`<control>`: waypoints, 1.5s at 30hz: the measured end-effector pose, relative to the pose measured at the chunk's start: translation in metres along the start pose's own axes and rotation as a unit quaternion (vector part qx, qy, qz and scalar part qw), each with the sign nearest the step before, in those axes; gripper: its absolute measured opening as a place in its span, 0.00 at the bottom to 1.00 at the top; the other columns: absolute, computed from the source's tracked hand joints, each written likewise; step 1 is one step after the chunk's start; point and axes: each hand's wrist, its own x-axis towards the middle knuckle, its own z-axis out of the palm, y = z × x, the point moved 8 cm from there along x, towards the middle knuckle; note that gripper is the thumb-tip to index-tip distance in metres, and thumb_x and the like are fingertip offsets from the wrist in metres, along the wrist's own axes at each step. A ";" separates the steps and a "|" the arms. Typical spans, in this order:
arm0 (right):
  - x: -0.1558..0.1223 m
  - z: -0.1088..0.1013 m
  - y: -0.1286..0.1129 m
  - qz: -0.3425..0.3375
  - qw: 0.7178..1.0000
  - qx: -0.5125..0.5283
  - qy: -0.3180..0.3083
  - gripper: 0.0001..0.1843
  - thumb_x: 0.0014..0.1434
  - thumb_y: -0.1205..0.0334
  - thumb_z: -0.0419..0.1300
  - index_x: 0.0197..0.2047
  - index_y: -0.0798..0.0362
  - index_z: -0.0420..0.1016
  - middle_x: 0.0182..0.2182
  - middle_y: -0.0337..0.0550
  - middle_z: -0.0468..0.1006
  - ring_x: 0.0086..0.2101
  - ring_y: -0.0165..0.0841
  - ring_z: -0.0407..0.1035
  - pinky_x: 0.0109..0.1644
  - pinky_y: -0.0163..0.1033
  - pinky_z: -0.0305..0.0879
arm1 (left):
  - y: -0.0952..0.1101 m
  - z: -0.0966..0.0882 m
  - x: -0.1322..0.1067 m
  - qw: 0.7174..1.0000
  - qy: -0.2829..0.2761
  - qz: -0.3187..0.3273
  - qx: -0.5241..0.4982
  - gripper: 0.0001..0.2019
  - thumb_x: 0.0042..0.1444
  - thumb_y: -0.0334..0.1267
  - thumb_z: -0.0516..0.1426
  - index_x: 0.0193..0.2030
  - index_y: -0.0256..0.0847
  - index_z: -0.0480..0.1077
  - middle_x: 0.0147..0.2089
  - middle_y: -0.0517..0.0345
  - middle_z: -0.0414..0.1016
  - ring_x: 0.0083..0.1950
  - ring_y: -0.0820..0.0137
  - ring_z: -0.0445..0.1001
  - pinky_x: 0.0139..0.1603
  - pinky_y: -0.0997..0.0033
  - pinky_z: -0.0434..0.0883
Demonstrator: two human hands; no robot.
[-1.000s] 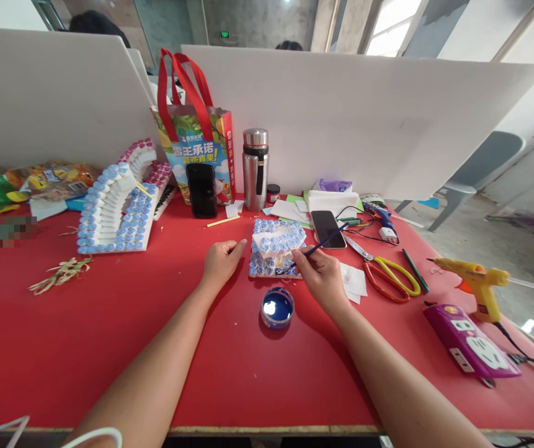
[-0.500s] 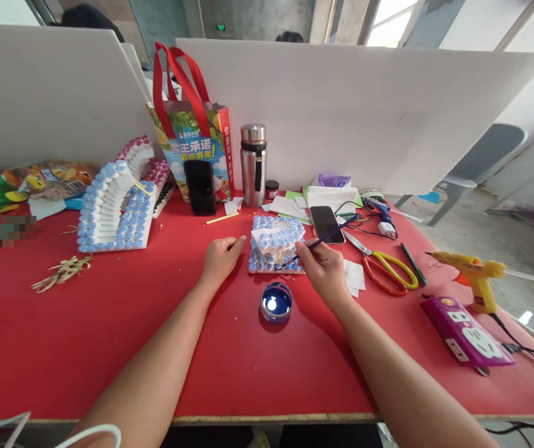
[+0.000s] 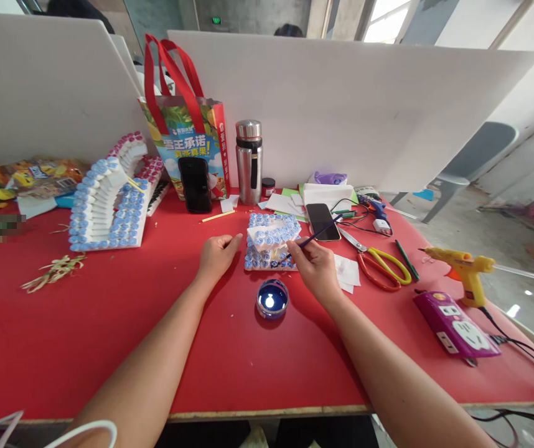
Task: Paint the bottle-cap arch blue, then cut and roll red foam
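A small white craft piece [image 3: 269, 246] covered with blue-painted rolled ends lies on the red table [image 3: 108, 336]. My right hand [image 3: 316, 267] pinches a thin blue paintbrush [image 3: 317, 234], its tip touching the piece's right side. My left hand [image 3: 218, 255] rests on the table just left of the piece, fingers loosely curled, thumb pointing at it. A small round dish of blue paint [image 3: 271, 298] sits in front of the piece, between my hands.
A larger blue-and-pink craft [image 3: 108, 202] stands at left, with a red-handled bag [image 3: 187, 143], two phones [image 3: 195, 183] [image 3: 322, 221], a steel flask [image 3: 249, 163], scissors [image 3: 381, 267], a glue gun [image 3: 463, 270] and a purple power strip [image 3: 456, 323]. White boards stand behind.
The view has shifted slightly; my right hand with the brush has moved a little along the piece's right side. My left hand stays beside the piece.
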 end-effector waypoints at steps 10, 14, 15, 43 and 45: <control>0.000 0.001 0.003 0.001 1.000 0.002 -0.003 0.20 0.65 0.46 0.58 0.32 0.54 0.74 0.22 0.38 0.71 0.24 0.28 0.63 0.29 0.33 0.59 | 0.003 0.000 0.000 1.000 0.000 0.005 0.007 0.26 0.59 0.54 0.53 0.20 0.43 0.45 0.22 0.65 0.40 0.25 0.75 0.45 0.27 0.70 0.44; -0.001 0.004 0.005 0.007 1.000 0.011 -0.009 0.20 0.64 0.45 0.58 0.33 0.54 0.75 0.23 0.38 0.71 0.25 0.29 0.63 0.29 0.33 0.60 | 0.004 0.000 0.000 1.000 0.000 0.006 0.009 0.26 0.59 0.54 0.53 0.21 0.43 0.44 0.23 0.65 0.40 0.25 0.75 0.45 0.27 0.70 0.45; -0.001 0.004 0.005 0.009 1.000 0.010 -0.010 0.20 0.64 0.45 0.58 0.33 0.54 0.75 0.23 0.38 0.71 0.24 0.29 0.63 0.29 0.33 0.60 | 0.005 0.000 -0.001 1.000 -0.001 0.005 0.009 0.26 0.59 0.54 0.53 0.21 0.43 0.44 0.23 0.65 0.40 0.25 0.75 0.44 0.27 0.70 0.45; -0.003 0.005 -0.001 -0.003 0.999 0.018 -0.028 0.18 0.64 0.47 0.59 0.31 0.54 0.72 0.22 0.36 0.69 0.23 0.26 0.58 0.28 0.33 0.56 | 0.003 0.001 0.000 1.000 -0.002 0.012 0.008 0.26 0.60 0.54 0.53 0.21 0.42 0.45 0.23 0.65 0.40 0.25 0.76 0.45 0.27 0.70 0.44; -0.003 0.003 0.000 -0.003 1.000 0.018 -0.017 0.18 0.64 0.47 0.59 0.32 0.54 0.72 0.22 0.36 0.69 0.23 0.26 0.59 0.28 0.33 0.56 | 0.002 0.002 0.000 1.000 -0.001 0.013 0.008 0.26 0.60 0.53 0.53 0.21 0.42 0.45 0.23 0.65 0.40 0.25 0.76 0.45 0.27 0.70 0.44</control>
